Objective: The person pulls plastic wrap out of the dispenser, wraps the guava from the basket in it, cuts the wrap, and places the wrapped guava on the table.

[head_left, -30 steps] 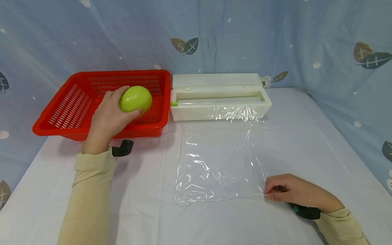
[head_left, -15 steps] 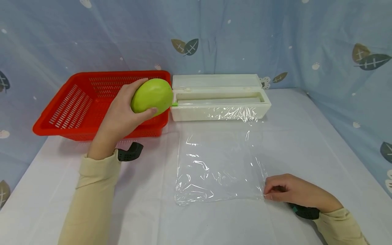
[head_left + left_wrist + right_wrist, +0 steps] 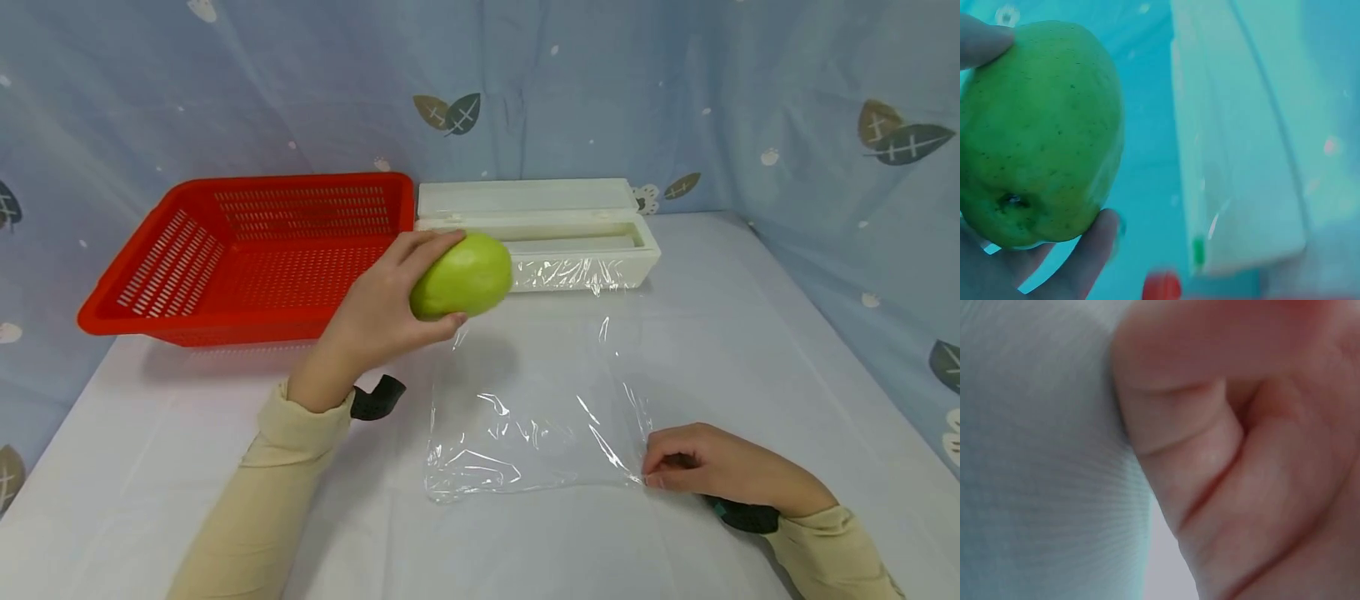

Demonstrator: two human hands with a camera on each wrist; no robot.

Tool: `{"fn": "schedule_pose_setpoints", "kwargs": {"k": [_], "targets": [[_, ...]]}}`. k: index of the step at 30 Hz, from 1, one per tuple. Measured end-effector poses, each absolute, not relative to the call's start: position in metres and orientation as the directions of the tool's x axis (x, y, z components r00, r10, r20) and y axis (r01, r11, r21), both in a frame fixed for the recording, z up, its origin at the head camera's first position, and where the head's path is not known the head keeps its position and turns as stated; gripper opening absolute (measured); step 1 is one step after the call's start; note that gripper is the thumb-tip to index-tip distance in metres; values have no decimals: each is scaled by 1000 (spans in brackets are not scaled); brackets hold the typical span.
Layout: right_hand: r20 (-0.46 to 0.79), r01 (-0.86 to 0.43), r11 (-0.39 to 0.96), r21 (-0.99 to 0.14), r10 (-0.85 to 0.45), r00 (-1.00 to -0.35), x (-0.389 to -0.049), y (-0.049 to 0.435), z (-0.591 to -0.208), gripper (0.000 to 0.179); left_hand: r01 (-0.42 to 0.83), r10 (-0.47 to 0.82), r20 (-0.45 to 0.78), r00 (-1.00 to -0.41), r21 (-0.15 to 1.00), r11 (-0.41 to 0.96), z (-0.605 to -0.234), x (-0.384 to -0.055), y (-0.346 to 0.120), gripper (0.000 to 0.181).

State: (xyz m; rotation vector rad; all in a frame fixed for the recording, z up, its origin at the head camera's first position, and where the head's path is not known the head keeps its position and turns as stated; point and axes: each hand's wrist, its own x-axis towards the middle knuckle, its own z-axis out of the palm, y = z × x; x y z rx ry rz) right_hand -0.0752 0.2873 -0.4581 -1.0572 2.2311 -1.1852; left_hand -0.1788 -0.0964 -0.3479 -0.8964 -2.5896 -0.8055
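Observation:
In the head view my left hand (image 3: 382, 312) grips an oval green fruit (image 3: 468, 277) between fingers and thumb. It holds the fruit above the far left part of a sheet of clear plastic wrap (image 3: 540, 392). The left wrist view shows the fruit's speckled skin (image 3: 1047, 119) and a dark dimple at one end. My right hand (image 3: 731, 471) rests on the table with curled fingers and pinches the wrap's near right corner. In the right wrist view those curled fingers (image 3: 1179, 425) fill much of the picture, and the film itself cannot be made out.
Behind the wrap stands a white wrap dispenser (image 3: 577, 271), lid raised, with the film coming over its front. To its left is a red slotted plastic basket (image 3: 135, 308). A white cloth covers the table (image 3: 510, 550); a blue patterned curtain (image 3: 570, 92) hangs behind.
My left hand has carried the green fruit out from over the red basket, rightward past the dispenser's left end, to above the wrap. My right hand has stayed at the wrap's corner.

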Motion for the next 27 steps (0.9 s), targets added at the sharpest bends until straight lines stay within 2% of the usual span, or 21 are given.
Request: {"fn": "schedule_pose_setpoints", "kwargs": {"k": [3, 7, 17, 24, 27], "targets": [[-1, -437, 362, -824, -770, -637, -74, 287, -457, 11, 681, 538, 422, -730, 375, 629, -360, -177, -80, 72], [9, -449, 359, -818, -773, -635, -73, 285, -457, 11, 703, 602, 363, -711, 355, 616, -380, -174, -60, 71], [22, -474, 359, -804, -779, -627, -73, 282, -456, 11, 677, 638, 257, -726, 432, 596, -403, -160, -29, 69], [19, -469, 360, -806, -777, -629, -72, 281, -455, 10, 689, 697, 167, -698, 423, 588, -422, -152, -18, 71], [26, -476, 357, -803, -778, -628, -71, 281, -456, 10, 696, 696, 180, -695, 409, 590, -426, -151, -17, 70]]}}
